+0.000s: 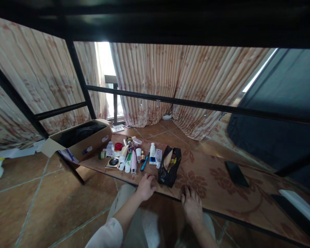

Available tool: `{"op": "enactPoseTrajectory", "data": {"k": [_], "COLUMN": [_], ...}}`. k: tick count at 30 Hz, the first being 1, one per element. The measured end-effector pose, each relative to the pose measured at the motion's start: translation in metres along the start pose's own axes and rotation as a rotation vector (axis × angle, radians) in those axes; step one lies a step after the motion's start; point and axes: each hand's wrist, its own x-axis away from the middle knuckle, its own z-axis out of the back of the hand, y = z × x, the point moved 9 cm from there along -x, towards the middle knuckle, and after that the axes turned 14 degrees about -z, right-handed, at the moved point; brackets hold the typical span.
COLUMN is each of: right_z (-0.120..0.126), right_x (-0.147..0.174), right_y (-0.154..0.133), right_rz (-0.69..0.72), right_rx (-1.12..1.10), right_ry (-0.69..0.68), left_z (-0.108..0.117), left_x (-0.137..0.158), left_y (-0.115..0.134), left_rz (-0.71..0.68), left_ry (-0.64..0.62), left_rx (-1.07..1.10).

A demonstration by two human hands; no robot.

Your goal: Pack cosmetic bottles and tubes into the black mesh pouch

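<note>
My left hand [145,187] rests at the front edge of the low table, fingers loosely bent and nothing seen in them. Just right of its fingertips stands a black plastic bag [167,177], its mouth open on yellow and beige items. My right hand [192,203] lies flat on the tabletop to the right of the bag, fingers stretched out and holding nothing. Left of the bag are a white bottle [152,150], a blue toothbrush-like stick [144,162], a pink tube [133,162], a red-lidded jar [118,147] and a gold-edged compact [113,162].
An open cardboard box [93,146] with dark contents sits at the table's left end. A dark phone [236,174] lies to the right on the patterned tabletop [214,193]. Black metal bars [155,100] cross behind and overhead, before striped curtains [150,72].
</note>
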Motion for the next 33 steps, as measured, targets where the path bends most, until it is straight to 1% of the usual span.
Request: {"op": "enactPoseTrajectory", "data": {"k": [5, 10, 15, 22, 27, 33], "right_z": [0.002, 0.000, -0.001, -0.002, -0.002, 0.002], "right_x": [0.000, 0.001, 0.003, 0.003, 0.006, 0.016], "right_y": [0.000, 0.002, 0.003, 0.005, 0.006, 0.008], "right_rz": [-0.002, -0.013, -0.004, 0.009, 0.009, 0.034], "right_rx": [-0.039, -0.090, -0.132, -0.124, -0.120, -0.119], "right_ry": [0.011, 0.000, -0.001, -0.029, -0.039, -0.051], "left_z": [0.001, 0.004, 0.005, 0.006, 0.003, 0.004], "left_x": [0.004, 0.001, -0.003, -0.003, -0.004, -0.005], "left_y": [0.004, 0.006, 0.005, 0.007, 0.005, 0.007], "left_rz": [-0.020, -0.056, -0.062, -0.051, 0.004, 0.050], "left_ry": [0.058, 0.074, 0.047, 0.033, -0.034, -0.062], "left_rx": [-0.023, -0.036, -0.046, -0.060, -0.091, -0.128]}}
